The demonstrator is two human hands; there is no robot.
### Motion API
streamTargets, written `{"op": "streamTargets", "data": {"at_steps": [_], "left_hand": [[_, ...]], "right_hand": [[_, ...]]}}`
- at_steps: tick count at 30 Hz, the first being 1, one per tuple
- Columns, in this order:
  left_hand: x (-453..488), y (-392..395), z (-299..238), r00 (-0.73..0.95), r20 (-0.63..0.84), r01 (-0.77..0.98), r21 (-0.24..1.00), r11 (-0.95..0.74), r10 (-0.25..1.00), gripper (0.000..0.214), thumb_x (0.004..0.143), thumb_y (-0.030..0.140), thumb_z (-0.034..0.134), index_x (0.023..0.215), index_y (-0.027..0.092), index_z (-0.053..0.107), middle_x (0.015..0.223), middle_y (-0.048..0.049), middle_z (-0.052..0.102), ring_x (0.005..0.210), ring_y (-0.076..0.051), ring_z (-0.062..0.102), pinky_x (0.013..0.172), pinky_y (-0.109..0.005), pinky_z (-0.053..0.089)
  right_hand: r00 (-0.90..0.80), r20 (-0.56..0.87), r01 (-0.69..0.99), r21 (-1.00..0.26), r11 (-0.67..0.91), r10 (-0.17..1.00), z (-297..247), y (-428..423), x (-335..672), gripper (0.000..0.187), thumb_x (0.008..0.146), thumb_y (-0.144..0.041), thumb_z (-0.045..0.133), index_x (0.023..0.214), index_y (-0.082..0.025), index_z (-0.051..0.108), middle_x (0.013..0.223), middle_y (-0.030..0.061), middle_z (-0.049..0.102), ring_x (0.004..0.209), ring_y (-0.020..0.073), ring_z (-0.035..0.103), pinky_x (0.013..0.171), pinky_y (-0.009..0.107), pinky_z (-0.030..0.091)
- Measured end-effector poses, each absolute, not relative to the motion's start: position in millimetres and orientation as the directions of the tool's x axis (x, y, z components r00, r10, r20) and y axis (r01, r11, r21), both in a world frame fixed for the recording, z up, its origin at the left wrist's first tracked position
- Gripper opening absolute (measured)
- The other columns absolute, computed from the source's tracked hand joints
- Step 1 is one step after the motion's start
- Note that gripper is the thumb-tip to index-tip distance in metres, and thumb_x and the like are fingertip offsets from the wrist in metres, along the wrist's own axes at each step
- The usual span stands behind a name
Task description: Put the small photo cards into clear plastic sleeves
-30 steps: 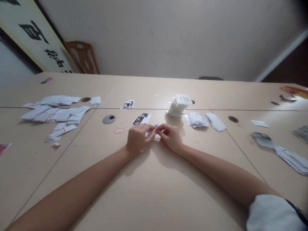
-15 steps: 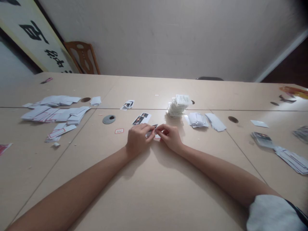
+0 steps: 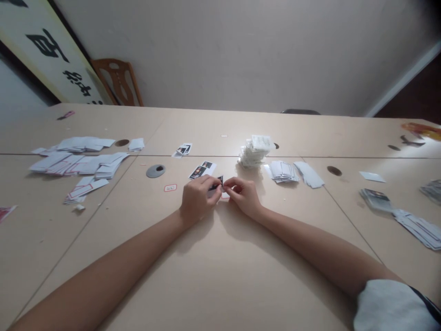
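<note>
My left hand (image 3: pixel 198 197) is closed around a small dark photo card (image 3: pixel 221 179), whose edge shows past the fingertips. Thumb and forefinger of my right hand (image 3: pixel 245 196) pinch together at the card's right corner, touching it. The fingers hide most of the card. Below the fingertips a white slip with a red border (image 3: pixel 225 196) lies partly covered. Just beyond my left hand rest printed photo cards (image 3: pixel 203 169) on the table, and to its left lies a small red-framed label (image 3: pixel 170 188).
White paper slips (image 3: pixel 72 163) spread over the left side. A stack of clear plastic pieces (image 3: pixel 255 149) stands beyond my right hand, beside piles of white cards (image 3: pixel 283 171). At far right are more card stacks (image 3: pixel 376 200). Pink-handled scissors (image 3: pixel 66 115) lie at the far left.
The photo card between my hands has tilted more upright, with its dark face showing more. Both hands stay in nearly the same place.
</note>
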State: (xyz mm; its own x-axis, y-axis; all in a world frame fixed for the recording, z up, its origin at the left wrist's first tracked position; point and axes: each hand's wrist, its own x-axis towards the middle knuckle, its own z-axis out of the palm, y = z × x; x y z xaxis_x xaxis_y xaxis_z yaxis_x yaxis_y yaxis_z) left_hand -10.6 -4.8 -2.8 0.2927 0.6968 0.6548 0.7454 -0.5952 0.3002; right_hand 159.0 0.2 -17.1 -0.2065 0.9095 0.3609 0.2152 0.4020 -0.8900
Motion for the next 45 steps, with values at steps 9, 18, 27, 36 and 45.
{"op": "streamTargets", "data": {"at_steps": [9,18,27,36,45], "left_hand": [[-10.4,-5.8,-3.3,0.307,0.662,0.766,0.254,-0.590,0.684,0.009,0.083,0.022,0.058,0.082,0.020,0.066,0.083,-0.0023,0.071,0.074,-0.017,0.066,0.069,-0.028,0.047],[-10.4,-4.8,-4.1,0.303,0.658,0.766,0.263,-0.586,0.690,0.008,0.082,0.020,0.057,0.079,0.020,0.065,0.080,-0.0009,0.070,0.072,-0.016,0.065,0.067,-0.027,0.046],[-11.5,-2.4,-6.3,0.285,0.650,0.733,0.325,-0.597,0.704,0.008,0.083,0.020,0.056,0.081,0.019,0.063,0.083,-0.0020,0.069,0.077,-0.016,0.065,0.072,-0.026,0.048],[-12.8,-1.1,-6.8,0.250,0.660,0.752,0.329,-0.572,0.708,0.010,0.086,0.022,0.054,0.084,0.019,0.063,0.085,-0.0022,0.069,0.078,-0.016,0.064,0.073,-0.027,0.047],[-13.1,-0.1,-3.3,0.208,0.685,0.751,0.346,-0.562,0.699,0.010,0.087,0.022,0.052,0.084,0.019,0.061,0.085,-0.0029,0.068,0.083,-0.018,0.063,0.074,-0.029,0.046]], "right_hand": [[-0.218,0.382,0.251,-0.867,0.430,0.898,-15.8,-1.3,159.2,0.010,0.084,-0.025,0.058,0.078,-0.019,0.064,0.068,0.0004,0.068,0.047,0.0117,0.061,0.047,0.021,0.043],[-0.231,0.361,0.255,-0.874,0.414,0.904,-14.6,-2.0,158.6,0.010,0.084,-0.027,0.058,0.078,-0.020,0.063,0.069,0.0002,0.068,0.048,0.0119,0.062,0.047,0.022,0.043],[-0.222,0.328,0.209,-0.904,0.373,0.918,-15.0,-1.3,159.1,0.012,0.083,-0.029,0.060,0.079,-0.019,0.063,0.072,0.0012,0.068,0.049,0.0121,0.062,0.047,0.022,0.046],[-0.191,0.292,0.199,-0.924,0.328,0.937,-16.4,0.8,159.7,0.012,0.082,-0.030,0.061,0.079,-0.019,0.062,0.072,0.0009,0.068,0.046,0.0112,0.060,0.045,0.022,0.046],[-0.147,0.190,0.151,-0.966,0.212,0.971,-15.8,3.1,160.3,0.010,0.079,-0.029,0.061,0.077,-0.019,0.061,0.061,-0.0002,0.066,0.045,0.0132,0.062,0.043,0.022,0.047]]}}
